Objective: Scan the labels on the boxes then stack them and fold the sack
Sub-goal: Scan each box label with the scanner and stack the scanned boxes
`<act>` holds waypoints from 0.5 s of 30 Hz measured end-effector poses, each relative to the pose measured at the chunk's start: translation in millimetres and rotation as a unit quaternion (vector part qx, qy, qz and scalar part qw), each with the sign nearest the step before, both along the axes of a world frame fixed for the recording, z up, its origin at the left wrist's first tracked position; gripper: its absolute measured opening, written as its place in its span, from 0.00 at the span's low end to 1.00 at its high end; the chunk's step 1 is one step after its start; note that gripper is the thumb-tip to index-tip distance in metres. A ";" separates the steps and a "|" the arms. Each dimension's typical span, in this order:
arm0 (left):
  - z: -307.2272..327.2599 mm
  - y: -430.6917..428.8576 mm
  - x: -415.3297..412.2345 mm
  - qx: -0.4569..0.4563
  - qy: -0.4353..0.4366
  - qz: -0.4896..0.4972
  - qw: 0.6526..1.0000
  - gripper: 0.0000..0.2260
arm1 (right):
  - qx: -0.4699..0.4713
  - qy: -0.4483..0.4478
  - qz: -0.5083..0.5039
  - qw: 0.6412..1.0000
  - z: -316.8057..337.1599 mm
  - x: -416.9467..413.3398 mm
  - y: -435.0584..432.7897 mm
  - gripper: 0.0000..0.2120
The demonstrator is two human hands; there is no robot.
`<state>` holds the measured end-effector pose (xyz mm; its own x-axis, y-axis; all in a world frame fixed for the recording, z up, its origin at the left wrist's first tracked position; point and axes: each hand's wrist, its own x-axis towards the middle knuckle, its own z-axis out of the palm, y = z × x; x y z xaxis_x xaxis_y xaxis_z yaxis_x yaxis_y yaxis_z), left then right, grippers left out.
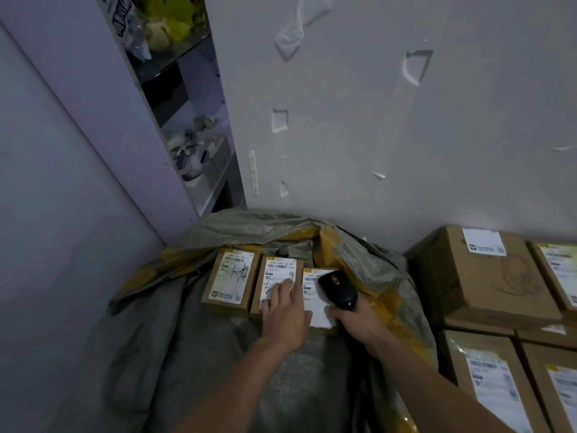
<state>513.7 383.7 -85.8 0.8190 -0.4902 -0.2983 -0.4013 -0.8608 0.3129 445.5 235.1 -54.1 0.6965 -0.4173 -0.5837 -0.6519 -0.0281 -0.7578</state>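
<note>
On the crumpled sack (175, 323), L to R: left box (231, 281) untouched, left hand (285, 314) laid flat on the middle box (276, 276), right hand (359, 323) gripping the scanner (338, 290) low over the right box (324, 325). I reckon the palm could block the middle barcode (277, 266), and the soft sack lets boxes slide or tip. Scanner hides part of the right label (318, 310); print's too blurry; big cartons (477, 276) far right are cut off.

a white shelf (125, 120) stands in the corner. on the shelf's top level lie yellow packets (175, 17); lower down sits a white toy (195, 162). right of the shelf is a grey wall (437, 151) dotted with curling tape scraps (279, 120).
</note>
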 end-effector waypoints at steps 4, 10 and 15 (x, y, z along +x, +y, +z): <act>-4.9 0.9 -0.8 0.016 -0.022 -0.018 0.999 0.27 | -0.003 0.016 0.020 1.000 -5.0 0.9 -4.7 0.16; -4.7 -1.7 1.5 0.061 -0.020 -0.031 0.997 0.35 | -0.131 0.027 -0.009 0.991 -18.8 3.6 -34.7 0.33; -1.6 -4.8 1.5 0.070 -0.032 -0.024 0.997 0.38 | -0.163 -0.005 -0.053 0.985 16.3 -3.5 -46.0 0.32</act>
<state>515.1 378.9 -87.4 0.8153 -0.4865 -0.3140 -0.4587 -0.8736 0.1623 441.9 189.1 -37.9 0.6437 -0.6525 -0.3999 -0.6571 -0.2033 -0.7259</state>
